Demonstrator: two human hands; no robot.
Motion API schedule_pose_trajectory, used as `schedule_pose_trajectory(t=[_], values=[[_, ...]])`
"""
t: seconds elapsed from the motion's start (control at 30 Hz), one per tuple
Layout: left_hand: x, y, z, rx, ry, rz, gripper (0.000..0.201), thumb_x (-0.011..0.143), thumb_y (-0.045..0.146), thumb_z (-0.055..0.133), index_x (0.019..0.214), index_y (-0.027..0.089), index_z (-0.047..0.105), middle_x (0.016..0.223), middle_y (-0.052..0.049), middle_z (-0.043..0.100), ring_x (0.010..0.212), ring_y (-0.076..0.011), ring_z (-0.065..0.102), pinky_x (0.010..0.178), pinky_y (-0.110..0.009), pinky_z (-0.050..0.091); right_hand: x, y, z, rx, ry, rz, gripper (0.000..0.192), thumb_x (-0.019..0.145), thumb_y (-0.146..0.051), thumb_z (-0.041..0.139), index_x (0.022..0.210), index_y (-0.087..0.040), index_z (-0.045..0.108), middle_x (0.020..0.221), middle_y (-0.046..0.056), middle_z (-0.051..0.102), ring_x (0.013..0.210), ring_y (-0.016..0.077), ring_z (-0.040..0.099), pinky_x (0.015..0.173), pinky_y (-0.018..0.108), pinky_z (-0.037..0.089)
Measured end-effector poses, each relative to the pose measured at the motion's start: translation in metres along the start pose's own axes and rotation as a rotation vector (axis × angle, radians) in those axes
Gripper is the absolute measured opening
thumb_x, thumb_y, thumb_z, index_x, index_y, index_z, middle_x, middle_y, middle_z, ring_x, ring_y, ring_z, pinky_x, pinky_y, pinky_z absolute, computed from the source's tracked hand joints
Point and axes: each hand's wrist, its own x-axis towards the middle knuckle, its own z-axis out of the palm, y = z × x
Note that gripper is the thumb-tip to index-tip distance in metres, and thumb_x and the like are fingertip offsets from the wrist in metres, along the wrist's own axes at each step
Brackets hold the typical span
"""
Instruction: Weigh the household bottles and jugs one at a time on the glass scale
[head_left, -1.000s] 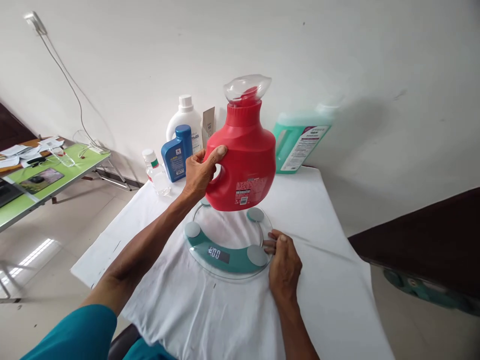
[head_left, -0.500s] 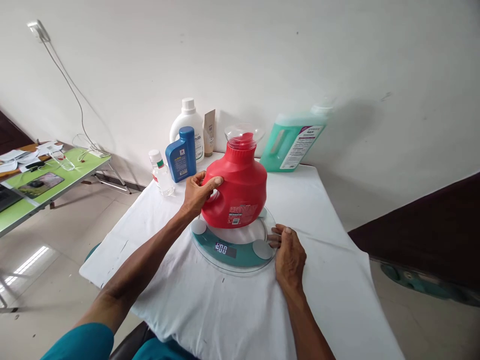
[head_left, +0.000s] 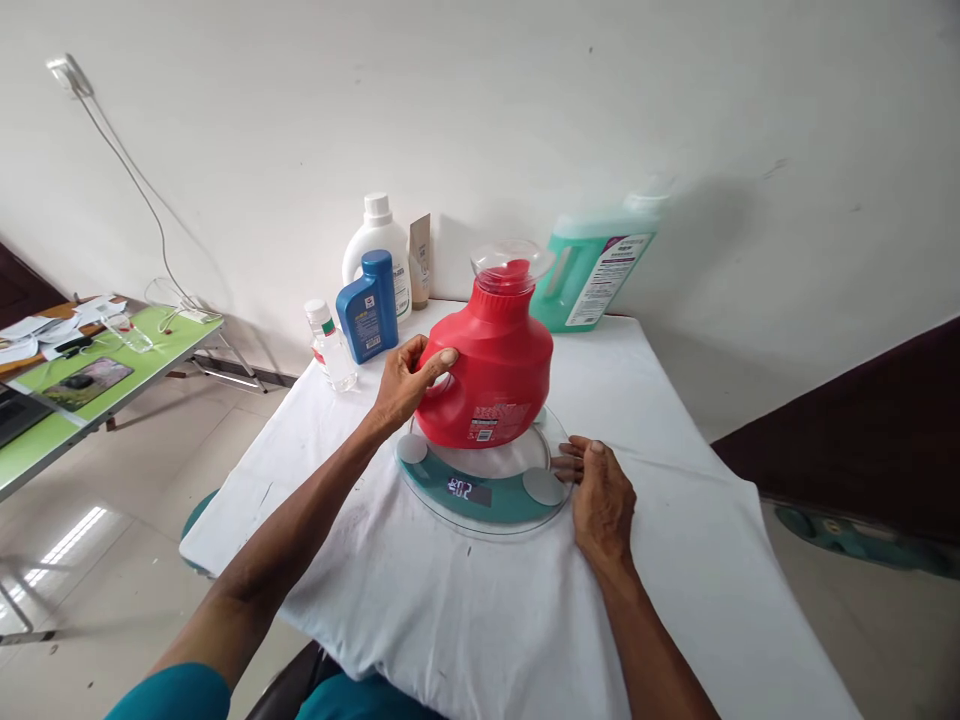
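Wrapped around the jug's handle (head_left: 433,407), my left hand (head_left: 409,383) is closed, thumb on top. My right hand (head_left: 604,500) has its fingertips at the rim of the glass scale (head_left: 439,485); I cannot tell whether they pinch it. The red jug (head_left: 491,370) appears to rest on the scale, upright, with a clear cup (head_left: 487,262) over its neck. I judge it stiff, smooth plastic, hard to break, perhaps slippery if wet; how full it is doesn't show. The handle seems the best hold, the loose-looking cup the worst. White cloth (head_left: 690,450), creased, covers the table. Bottles (head_left: 367,310) and a green jug (head_left: 600,280) stand behind, against a pale wall (head_left: 480,110). Off left: a green table (head_left: 169,335), tiled floor (head_left: 180,420).
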Motion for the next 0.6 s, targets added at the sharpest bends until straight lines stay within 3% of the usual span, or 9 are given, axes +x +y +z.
schedule_pose_trajectory(t=[0.13,0.23,0.33,0.43,0.6], values=[[-0.004,-0.016,-0.026,0.092,0.054,0.058,0.062,0.092,0.081,0.06,0.083,0.02,0.066,0.084,-0.004,0.065,0.081,-0.0184,0.058,0.079,-0.032,0.05,0.003,0.007,0.003,0.087,0.063,0.042,0.074,0.094,-0.088,0.046,0.107,-0.019,0.072,0.104,0.013,0.078,0.085,0.0248,0.075,0.081,0.042,0.061],[-0.007,-0.044,-0.045,0.113,0.203,-0.025,0.061,0.095,0.079,0.057,0.082,0.02,0.065,0.093,-0.008,0.07,0.087,-0.0205,0.061,0.085,-0.035,0.051,0.012,0.01,0.005,0.18,0.11,0.145,0.066,0.094,-0.082,0.051,0.1,-0.02,0.072,0.099,0.012,0.079,0.087,0.0251,0.078,0.092,0.044,0.063],[-0.01,-0.074,-0.058,0.109,0.31,-0.13,0.064,0.093,0.082,0.055,0.082,0.02,0.065,0.091,-0.009,0.069,0.082,-0.0202,0.059,0.081,-0.036,0.051,0.026,0.01,0.006,0.266,0.134,0.261,0.059,0.096,-0.078,0.053,0.091,-0.022,0.07,0.091,0.012,0.079,0.088,0.0255,0.08,0.093,0.044,0.066],[-0.015,-0.095,-0.064,0.095,0.325,-0.176,0.067,0.092,0.085,0.053,0.083,0.02,0.067,0.089,-0.008,0.068,0.079,-0.0198,0.06,0.079,-0.037,0.053,0.039,0.006,0.009,0.279,0.159,0.298,0.058,0.096,-0.078,0.053,0.083,-0.024,0.067,0.082,0.011,0.077,0.085,0.0265,0.081,0.088,0.044,0.069],[-0.024,-0.113,-0.065,0.156,0.265,-0.155,0.071,0.091,0.09,0.05,0.082,0.021,0.066,0.087,-0.009,0.069,0.078,-0.0212,0.063,0.077,-0.038,0.056,0.04,0.005,0.017,0.199,0.201,0.187,0.056,0.096,-0.075,0.052,0.085,-0.023,0.069,0.085,0.011,0.079,0.085,0.0272,0.082,0.089,0.044,0.068]])
